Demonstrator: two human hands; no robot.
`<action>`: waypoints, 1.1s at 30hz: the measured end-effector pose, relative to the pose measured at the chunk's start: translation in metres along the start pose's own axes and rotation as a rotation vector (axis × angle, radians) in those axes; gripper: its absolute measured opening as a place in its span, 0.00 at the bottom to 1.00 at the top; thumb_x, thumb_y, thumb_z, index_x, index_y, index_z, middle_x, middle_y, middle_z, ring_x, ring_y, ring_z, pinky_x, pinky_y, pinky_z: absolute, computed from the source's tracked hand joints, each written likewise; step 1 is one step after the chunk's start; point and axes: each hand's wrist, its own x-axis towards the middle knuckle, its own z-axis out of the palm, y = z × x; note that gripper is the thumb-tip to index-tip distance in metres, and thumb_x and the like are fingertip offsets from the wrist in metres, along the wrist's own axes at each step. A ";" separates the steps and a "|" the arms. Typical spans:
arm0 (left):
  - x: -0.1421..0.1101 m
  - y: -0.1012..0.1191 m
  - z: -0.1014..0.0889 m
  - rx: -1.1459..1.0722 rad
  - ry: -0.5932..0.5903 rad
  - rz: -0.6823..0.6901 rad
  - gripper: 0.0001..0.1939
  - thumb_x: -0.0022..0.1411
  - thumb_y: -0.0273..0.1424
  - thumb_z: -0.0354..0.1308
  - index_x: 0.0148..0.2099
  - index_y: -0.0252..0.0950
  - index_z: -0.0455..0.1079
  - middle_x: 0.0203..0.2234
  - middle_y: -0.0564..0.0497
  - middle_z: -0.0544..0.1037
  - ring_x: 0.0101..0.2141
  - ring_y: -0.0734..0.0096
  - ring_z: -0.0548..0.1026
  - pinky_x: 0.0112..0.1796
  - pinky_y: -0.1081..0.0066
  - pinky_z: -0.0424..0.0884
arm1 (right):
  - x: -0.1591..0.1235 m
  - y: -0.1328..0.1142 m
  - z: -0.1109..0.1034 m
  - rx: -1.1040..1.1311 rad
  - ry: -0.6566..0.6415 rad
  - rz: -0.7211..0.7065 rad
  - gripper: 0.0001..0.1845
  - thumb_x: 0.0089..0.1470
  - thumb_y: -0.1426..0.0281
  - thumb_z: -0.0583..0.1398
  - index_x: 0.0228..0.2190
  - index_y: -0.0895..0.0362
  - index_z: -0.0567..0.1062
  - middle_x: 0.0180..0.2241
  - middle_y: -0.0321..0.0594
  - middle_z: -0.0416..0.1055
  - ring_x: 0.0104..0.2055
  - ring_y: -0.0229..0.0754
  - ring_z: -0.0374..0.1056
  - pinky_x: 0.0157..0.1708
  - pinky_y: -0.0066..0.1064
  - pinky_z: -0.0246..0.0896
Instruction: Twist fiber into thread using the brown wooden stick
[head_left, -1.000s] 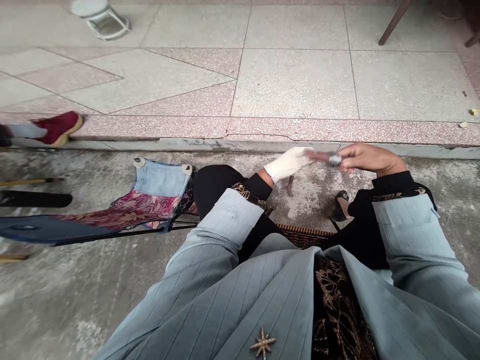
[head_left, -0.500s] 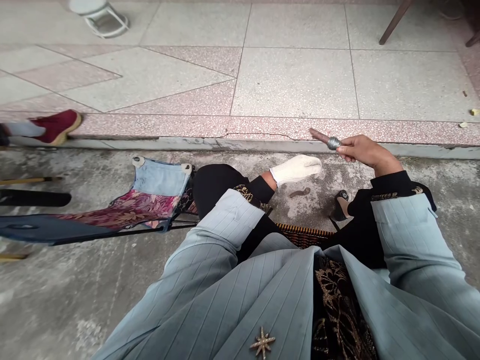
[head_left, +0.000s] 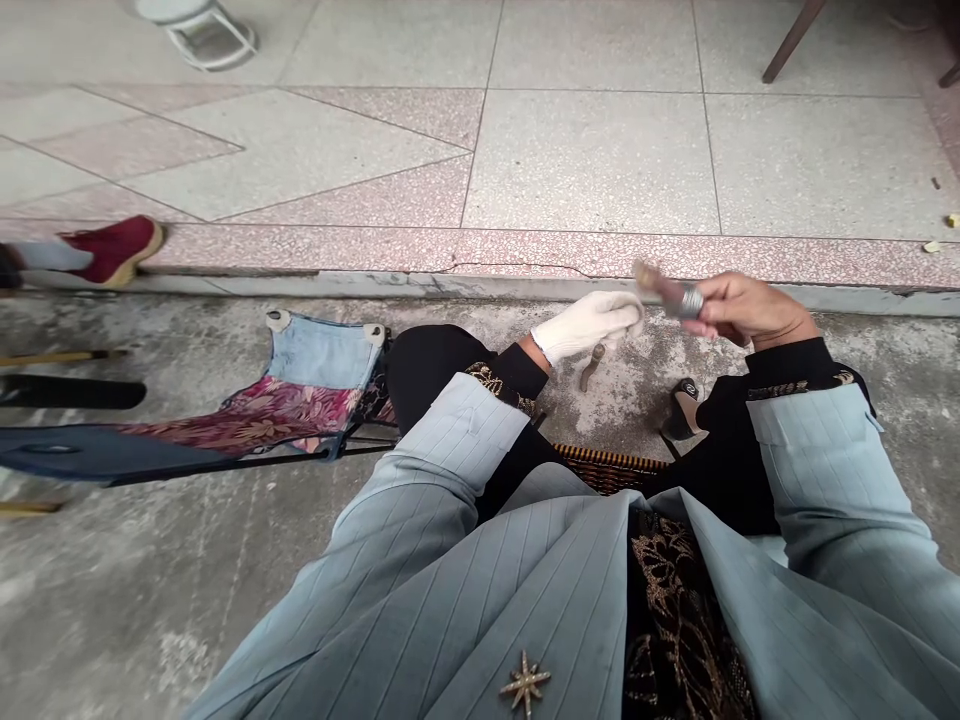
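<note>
My right hand (head_left: 742,308), bare, grips a short brown stick (head_left: 652,281) with silvery wire (head_left: 684,301) wound round it in a bundle. The stick points up and left and is blurred by motion. My left hand (head_left: 589,325), in a white knitted glove, is closed just left of the stick's tip; what its fingers hold, if anything, is hidden. Just below the glove is a small brown, handle-like piece (head_left: 591,370), tilted, its upper end close to the fingers. Whether it hangs from the glove or touches the ground I cannot tell.
A tiled step (head_left: 525,245) runs across in front of me. To my left stands a folding chair (head_left: 326,350) with patterned cloth; beyond it is another person's red shoe (head_left: 120,245). A white stool (head_left: 202,35) stands at the upper left. My black shoe (head_left: 682,405) rests below my right hand.
The stick has turned and swung in my right hand, which moved slightly right. My gloved fingers have curled in more. The small brown piece went from lying nearly level to tilted steeply.
</note>
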 end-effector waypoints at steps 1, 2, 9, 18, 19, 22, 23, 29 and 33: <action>0.001 -0.002 0.001 -0.064 0.009 -0.008 0.13 0.66 0.37 0.50 0.36 0.32 0.68 0.28 0.51 0.72 0.21 0.82 0.60 0.25 0.76 0.61 | -0.001 0.000 0.000 0.054 0.146 -0.042 0.20 0.50 0.55 0.67 0.28 0.60 0.74 0.24 0.36 0.66 0.23 0.32 0.57 0.23 0.26 0.54; 0.002 -0.004 0.001 -0.104 0.005 -0.012 0.13 0.67 0.37 0.50 0.36 0.33 0.67 0.27 0.51 0.71 0.20 0.83 0.59 0.24 0.76 0.60 | 0.001 0.001 0.000 0.096 0.268 -0.068 0.19 0.49 0.56 0.67 0.27 0.60 0.73 0.23 0.36 0.66 0.23 0.32 0.56 0.23 0.26 0.53; 0.000 0.002 0.002 0.154 -0.079 -0.041 0.15 0.65 0.39 0.49 0.36 0.33 0.70 0.24 0.54 0.68 0.23 0.78 0.63 0.26 0.76 0.60 | 0.030 0.021 0.000 -0.197 0.610 0.143 0.15 0.52 0.60 0.64 0.29 0.60 0.73 0.22 0.37 0.66 0.22 0.33 0.58 0.23 0.27 0.53; 0.001 -0.003 -0.004 0.494 -0.158 0.035 0.15 0.63 0.38 0.50 0.31 0.33 0.70 0.23 0.54 0.68 0.25 0.75 0.63 0.29 0.73 0.56 | 0.030 0.024 -0.002 -0.794 -0.124 0.571 0.15 0.54 0.59 0.61 0.30 0.59 0.79 0.25 0.41 0.72 0.26 0.39 0.64 0.29 0.31 0.55; 0.001 -0.004 -0.005 0.490 -0.161 0.043 0.14 0.63 0.37 0.51 0.32 0.33 0.71 0.23 0.54 0.69 0.26 0.75 0.64 0.29 0.73 0.56 | 0.027 0.023 -0.001 -0.695 -0.274 0.552 0.16 0.54 0.57 0.62 0.30 0.59 0.79 0.24 0.40 0.71 0.25 0.38 0.63 0.28 0.31 0.55; 0.001 -0.005 -0.008 0.341 -0.128 0.013 0.14 0.64 0.38 0.52 0.38 0.33 0.71 0.26 0.53 0.71 0.26 0.76 0.64 0.29 0.74 0.58 | 0.015 0.013 0.000 -0.378 -0.444 0.351 0.19 0.51 0.55 0.64 0.33 0.59 0.79 0.24 0.36 0.70 0.24 0.34 0.61 0.27 0.28 0.56; 0.001 -0.004 -0.008 0.258 -0.104 -0.012 0.14 0.65 0.39 0.51 0.40 0.33 0.71 0.26 0.53 0.71 0.25 0.77 0.64 0.29 0.74 0.59 | 0.011 0.009 0.000 -0.285 -0.383 0.264 0.19 0.50 0.55 0.65 0.34 0.59 0.79 0.24 0.35 0.70 0.24 0.34 0.61 0.27 0.27 0.56; 0.003 -0.010 -0.001 0.042 -0.015 -0.032 0.14 0.68 0.38 0.49 0.36 0.32 0.68 0.29 0.50 0.73 0.23 0.80 0.63 0.28 0.75 0.61 | 0.001 -0.002 -0.004 0.140 0.407 -0.130 0.19 0.47 0.56 0.69 0.29 0.59 0.74 0.24 0.35 0.66 0.23 0.32 0.58 0.22 0.26 0.54; 0.003 -0.009 0.002 0.310 -0.152 0.028 0.16 0.65 0.39 0.49 0.35 0.33 0.71 0.27 0.53 0.73 0.28 0.75 0.67 0.32 0.74 0.61 | 0.014 0.008 -0.011 0.161 0.657 -0.122 0.19 0.48 0.55 0.67 0.29 0.58 0.72 0.23 0.35 0.64 0.22 0.32 0.58 0.21 0.26 0.55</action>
